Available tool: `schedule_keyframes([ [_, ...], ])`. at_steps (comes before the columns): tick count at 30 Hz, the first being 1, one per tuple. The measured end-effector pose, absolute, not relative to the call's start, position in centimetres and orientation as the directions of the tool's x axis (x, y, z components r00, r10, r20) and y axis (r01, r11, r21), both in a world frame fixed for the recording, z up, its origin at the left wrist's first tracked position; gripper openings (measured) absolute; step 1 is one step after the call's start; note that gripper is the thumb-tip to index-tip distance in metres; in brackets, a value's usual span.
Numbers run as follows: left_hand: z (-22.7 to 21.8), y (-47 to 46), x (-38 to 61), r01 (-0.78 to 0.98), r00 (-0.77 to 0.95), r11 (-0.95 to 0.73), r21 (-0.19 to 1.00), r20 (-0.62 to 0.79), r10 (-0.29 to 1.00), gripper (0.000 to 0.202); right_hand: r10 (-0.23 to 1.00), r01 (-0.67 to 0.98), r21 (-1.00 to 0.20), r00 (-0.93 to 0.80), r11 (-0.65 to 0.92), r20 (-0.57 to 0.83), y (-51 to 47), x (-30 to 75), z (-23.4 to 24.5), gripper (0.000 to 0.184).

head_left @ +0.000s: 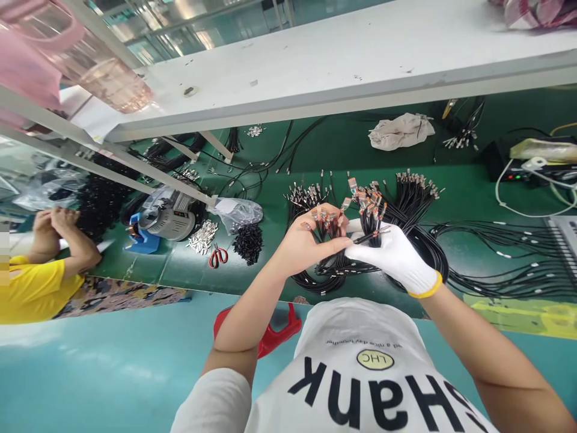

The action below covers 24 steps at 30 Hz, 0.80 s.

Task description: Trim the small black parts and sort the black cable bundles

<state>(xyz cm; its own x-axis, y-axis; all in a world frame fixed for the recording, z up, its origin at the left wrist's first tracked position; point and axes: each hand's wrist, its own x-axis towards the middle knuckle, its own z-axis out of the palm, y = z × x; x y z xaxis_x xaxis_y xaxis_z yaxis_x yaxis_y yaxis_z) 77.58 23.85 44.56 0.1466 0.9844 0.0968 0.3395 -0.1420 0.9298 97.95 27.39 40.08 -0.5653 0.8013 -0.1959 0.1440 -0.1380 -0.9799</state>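
My bare left hand (311, 243) is closed around a bundle of black wires (323, 221) whose ends carry small metal and orange terminals. My right hand (392, 255), in a white glove with a yellow cuff, grips a second bunch of terminal-tipped wires (369, 201) and pinches a single black wire (372, 236) that points toward my left fingertips. The two hands touch above the green table (315, 150). Loops of the same black wire (424, 240) hang from both hands and lie on the mat beneath them.
Red-handled scissors (218, 257), a heap of black parts (247, 242), loose metal terminals (202, 236), a plastic bag (237, 211) and a small machine (166, 219) lie to the left. A cloth (401, 130) and power strip (532, 165) sit farther back. A person in yellow (31, 282) works at left.
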Motion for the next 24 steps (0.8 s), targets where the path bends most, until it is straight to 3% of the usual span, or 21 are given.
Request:
schedule_keyframes([
  [3, 43.8, 23.9, 78.2, 0.340, 0.109, -0.126, 0.932, 0.094, 0.990, 0.034, 0.804, 0.136, -0.987, -0.574, -0.090, -0.152, 27.4, 97.7, 40.0, 0.045],
  [9, 43.0, 24.1, 78.6, 0.368, 0.106, -0.130, 0.921, 0.097, 0.990, 0.019, 0.819, 0.157, -0.985, -0.555, -0.065, -0.143, 27.3, 97.3, 40.0, 0.033],
  [13, 43.2, 24.4, 77.9, 0.260, 0.057, -0.064, 0.963, 0.051, 0.997, 0.022, 0.836, 0.075, -0.985, -0.522, -0.153, -0.170, 27.4, 97.3, 40.2, 0.035],
  [16, 43.2, 24.7, 77.4, 0.107, 0.007, 0.028, 0.994, -0.029, 1.000, 0.022, 0.837, 0.108, -0.974, -0.499, -0.199, -0.226, 27.5, 97.3, 40.5, 0.033],
  [20, 42.7, 25.4, 77.5, -0.015, -0.032, 0.125, 0.992, -0.125, 0.992, 0.021, 0.846, 0.134, -0.978, -0.491, -0.161, -0.207, 27.5, 96.7, 40.3, 0.027],
  [24, 42.0, 26.1, 78.5, -0.024, -0.077, 0.158, 0.987, -0.160, 0.984, 0.022, 0.886, 0.189, -0.976, -0.426, -0.111, -0.183, 27.6, 95.5, 39.7, 0.035],
])
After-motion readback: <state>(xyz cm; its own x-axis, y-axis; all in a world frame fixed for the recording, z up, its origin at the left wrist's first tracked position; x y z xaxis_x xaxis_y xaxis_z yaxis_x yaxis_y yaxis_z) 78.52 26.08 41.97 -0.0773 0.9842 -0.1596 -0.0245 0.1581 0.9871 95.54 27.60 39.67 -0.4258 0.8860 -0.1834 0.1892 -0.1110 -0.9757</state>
